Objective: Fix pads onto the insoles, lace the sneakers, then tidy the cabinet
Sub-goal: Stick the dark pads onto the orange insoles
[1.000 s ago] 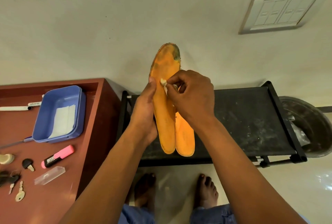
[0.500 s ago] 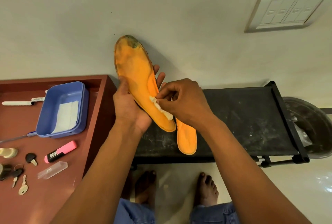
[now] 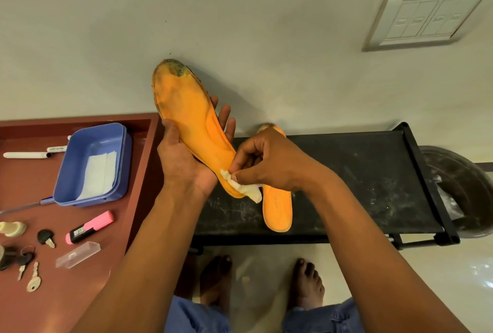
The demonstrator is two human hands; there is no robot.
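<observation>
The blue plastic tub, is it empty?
Not empty. The blue plastic tub on the red-brown table holds folded white sheets.

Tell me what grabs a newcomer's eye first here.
The orange insole, held up at centre by the left hand, its toe end dirty. At its heel the right hand pinches a white pad. A second insole lies on the black rack behind.

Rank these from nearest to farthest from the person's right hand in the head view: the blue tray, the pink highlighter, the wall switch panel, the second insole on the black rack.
Measured from the right hand:
1. Second insole, just below it on the black rack.
2. Blue tray, left, on the red cabinet.
3. Pink highlighter, lower left.
4. Wall switch panel, upper right.
</observation>
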